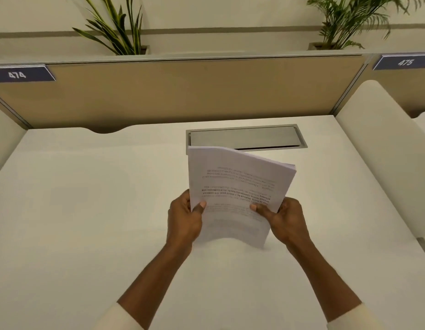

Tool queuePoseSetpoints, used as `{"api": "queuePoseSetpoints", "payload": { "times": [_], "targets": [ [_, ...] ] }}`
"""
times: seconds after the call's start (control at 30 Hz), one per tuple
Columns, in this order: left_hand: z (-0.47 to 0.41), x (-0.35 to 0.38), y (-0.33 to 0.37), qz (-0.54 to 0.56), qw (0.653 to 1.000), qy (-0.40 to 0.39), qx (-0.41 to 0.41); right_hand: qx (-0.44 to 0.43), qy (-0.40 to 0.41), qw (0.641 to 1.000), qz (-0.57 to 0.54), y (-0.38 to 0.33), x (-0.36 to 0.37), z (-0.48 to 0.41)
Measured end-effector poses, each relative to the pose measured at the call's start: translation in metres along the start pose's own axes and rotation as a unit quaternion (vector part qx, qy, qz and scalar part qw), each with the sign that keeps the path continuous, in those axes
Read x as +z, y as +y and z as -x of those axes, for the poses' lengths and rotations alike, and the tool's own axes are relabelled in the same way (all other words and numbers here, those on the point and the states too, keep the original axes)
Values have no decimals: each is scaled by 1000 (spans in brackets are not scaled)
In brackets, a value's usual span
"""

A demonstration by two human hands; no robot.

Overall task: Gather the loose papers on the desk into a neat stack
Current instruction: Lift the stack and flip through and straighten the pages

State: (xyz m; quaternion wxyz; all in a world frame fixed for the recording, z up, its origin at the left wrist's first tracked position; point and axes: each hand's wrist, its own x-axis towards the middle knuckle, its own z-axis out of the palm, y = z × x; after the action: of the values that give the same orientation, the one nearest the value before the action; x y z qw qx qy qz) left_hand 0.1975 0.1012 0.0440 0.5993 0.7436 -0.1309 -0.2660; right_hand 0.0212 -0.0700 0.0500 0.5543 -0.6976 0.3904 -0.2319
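A bundle of white printed papers (235, 182) stands nearly upright above the white desk (87, 210), its lower edge bowed and close to the desktop. The text on the top sheet reads upside down to me. My left hand (184, 220) grips the bundle's left edge, thumb on the front sheet. My right hand (284, 220) grips the right edge the same way. The sheets' top edges fan slightly at the upper right corner. No other loose paper shows on the desk.
A grey metal cable hatch (249, 138) is set into the desk just behind the papers. A tan divider panel (182, 91) with labels 474 and 475 closes the back. White side partitions stand left and right (385, 151). Potted plants (120, 27) sit beyond the divider.
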Motion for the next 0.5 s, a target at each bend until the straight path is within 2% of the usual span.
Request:
{"api": "queuePoseSetpoints", "payload": {
  "times": [0.17,0.27,0.37,0.5],
  "targets": [
    [-2,17,-7,34,992,90,87,-52,77,995,-21,-7,14,-4],
    [-4,18,-21,51,993,75,80,-50,69,996,-13,-2,21,-3],
    [-4,19,-34,48,995,58,57,-11,60,998,-17,8,26,-1],
    [-5,18,-35,28,996,52,73,-6,69,997,-28,13,28,0]
  ]
}}
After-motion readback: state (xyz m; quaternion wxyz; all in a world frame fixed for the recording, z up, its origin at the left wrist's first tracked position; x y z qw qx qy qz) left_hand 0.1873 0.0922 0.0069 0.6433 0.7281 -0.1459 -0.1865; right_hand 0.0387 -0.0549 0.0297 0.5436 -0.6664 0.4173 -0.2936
